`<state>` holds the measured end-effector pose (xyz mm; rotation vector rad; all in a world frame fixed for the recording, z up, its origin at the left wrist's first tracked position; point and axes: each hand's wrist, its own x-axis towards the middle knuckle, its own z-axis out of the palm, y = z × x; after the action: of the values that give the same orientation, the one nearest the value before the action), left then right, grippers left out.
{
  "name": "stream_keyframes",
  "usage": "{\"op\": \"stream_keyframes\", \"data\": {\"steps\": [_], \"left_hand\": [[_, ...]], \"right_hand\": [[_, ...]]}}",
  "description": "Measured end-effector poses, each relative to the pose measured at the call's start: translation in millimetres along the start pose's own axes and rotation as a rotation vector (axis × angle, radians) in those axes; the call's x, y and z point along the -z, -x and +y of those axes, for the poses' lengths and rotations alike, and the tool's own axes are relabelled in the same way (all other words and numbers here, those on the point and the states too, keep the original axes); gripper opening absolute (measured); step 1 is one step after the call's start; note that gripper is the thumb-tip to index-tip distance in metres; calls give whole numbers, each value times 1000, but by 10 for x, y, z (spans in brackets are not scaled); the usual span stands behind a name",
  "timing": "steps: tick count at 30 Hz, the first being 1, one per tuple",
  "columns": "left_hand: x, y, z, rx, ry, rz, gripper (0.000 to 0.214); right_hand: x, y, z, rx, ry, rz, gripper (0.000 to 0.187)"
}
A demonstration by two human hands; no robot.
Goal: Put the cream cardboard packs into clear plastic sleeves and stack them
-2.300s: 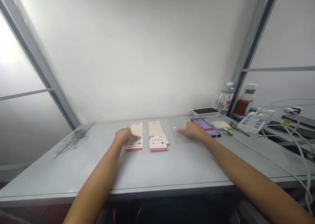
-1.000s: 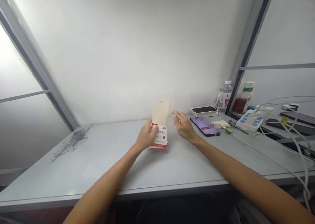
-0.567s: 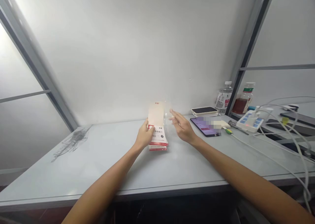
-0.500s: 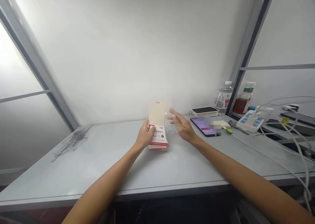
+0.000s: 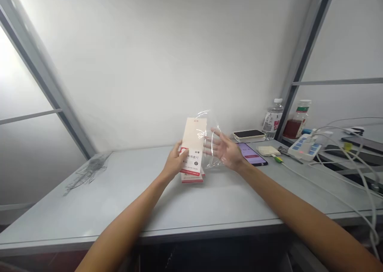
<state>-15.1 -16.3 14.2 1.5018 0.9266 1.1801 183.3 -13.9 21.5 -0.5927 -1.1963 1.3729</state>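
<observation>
Left hand (image 5: 174,163) at card packet (image 5: 194,146) edge

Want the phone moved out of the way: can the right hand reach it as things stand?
Likely yes: the right hand is open, right beside the phone, with nothing visible between them. The clear plastic bag is on the hand's far side.

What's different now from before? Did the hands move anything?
The left hand has lifted a cream-and-red packet off the table, and clear plastic now stands up beside it, by the open right hand. The lower packet and the phone stayed on the table.
</observation>
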Motion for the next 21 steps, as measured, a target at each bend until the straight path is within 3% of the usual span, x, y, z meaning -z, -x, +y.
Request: {"op": "stream_keyframes", "data": {"steps": [5, 12, 21], "left_hand": [[-9, -18, -17, -18, -19, 135, 54], [-47, 9, -38, -138, -51, 142, 52], [-60, 24, -10, -182, -70, 189, 49]], "right_hand": [[-75, 50, 25, -70, -75, -74, 45], [-127, 62, 89, -88, -16, -110, 42], [-155, 88, 118, -72, -33, -143, 41]]}}
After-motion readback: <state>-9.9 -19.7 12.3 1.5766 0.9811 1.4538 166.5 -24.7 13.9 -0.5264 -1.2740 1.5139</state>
